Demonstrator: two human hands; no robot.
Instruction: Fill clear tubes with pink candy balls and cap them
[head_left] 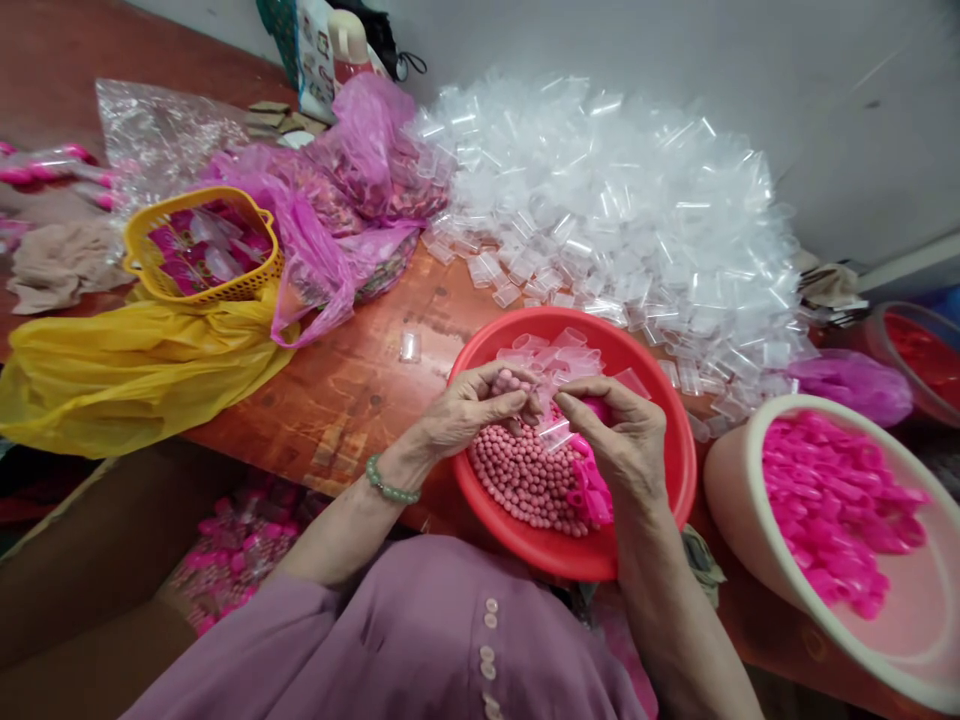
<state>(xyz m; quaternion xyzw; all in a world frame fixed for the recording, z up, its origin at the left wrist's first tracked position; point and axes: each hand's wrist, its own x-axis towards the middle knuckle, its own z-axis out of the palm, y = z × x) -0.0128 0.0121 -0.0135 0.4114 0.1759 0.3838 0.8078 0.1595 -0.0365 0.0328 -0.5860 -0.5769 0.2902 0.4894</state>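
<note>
Both hands meet over the red bowl [480, 350], close together so nothing spills wide. The left hand [469, 410] is curled shut around a few pink beads [514, 382]; the right hand [619, 435] pinches a clear tube [555, 432] between thumb and fingers, held above the bowl's bead heap [525, 475]. In that bowl: beads, pink caps [592, 490], spare tubes (piled at the far side). The white tub [731, 500] at right holds more caps. Behind, a tube pile [615, 200] within reach; a yellow basket [142, 245] sits left.
</note>
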